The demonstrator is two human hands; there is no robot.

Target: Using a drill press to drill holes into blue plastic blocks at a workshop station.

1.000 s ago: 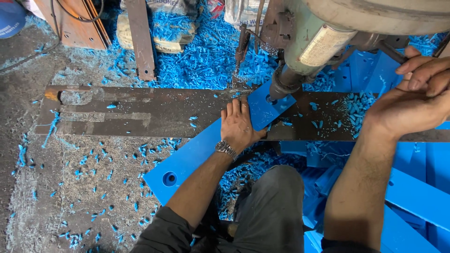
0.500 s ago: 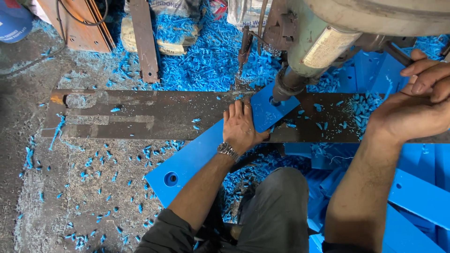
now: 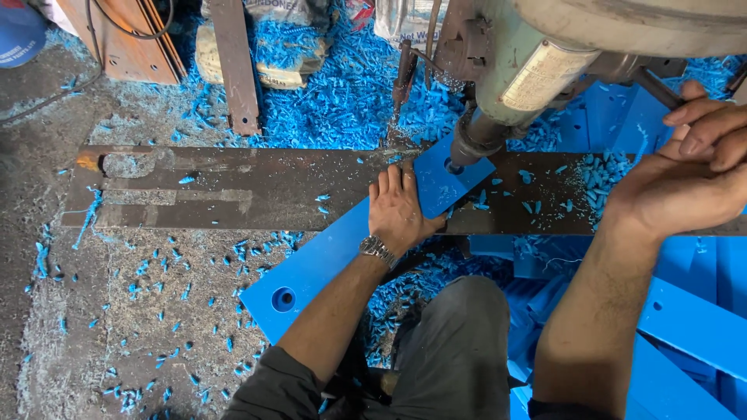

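1. Blue plastic strip (image 3: 327,257) lies slantwise across the dark steel bed (image 3: 233,190), its near end with a round hole overhanging toward the person's knee (image 3: 455,342).
2. Left hand (image 3: 398,208) presses flat on the strip, fingers together and straight; a wristwatch (image 3: 377,249) sits just behind it.
3. Drill spindle (image 3: 467,144) meets the strip's far end; the bit itself is hidden.
4. Right hand (image 3: 685,175), beside the drill, curls its fingers; what they hold is cut off at the frame edge.
5. Blue shavings (image 3: 342,97) pile beyond the bed.
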